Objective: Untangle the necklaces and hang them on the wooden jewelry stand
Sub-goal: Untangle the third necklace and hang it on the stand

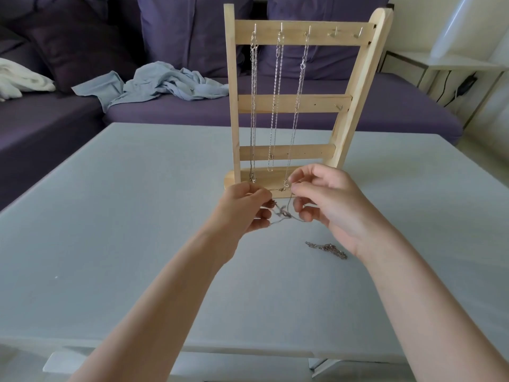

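Observation:
A wooden jewelry stand (292, 103) stands upright on the grey table (124, 216). Three silver necklaces (275, 92) hang from hooks on its top bar. Just in front of the stand's base, my left hand (245, 210) and my right hand (327, 205) hold a tangled thin chain (283, 213) stretched between their fingertips above the table. Another bunched chain (327, 248) lies on the table beside my right wrist.
A purple sofa (275, 114) runs behind the table, with a crumpled light-blue cloth (162, 84) and a white cloth (22, 81) on it. A white side table (454, 64) stands at the right. Two free hooks (347, 34) sit at the right of the top bar.

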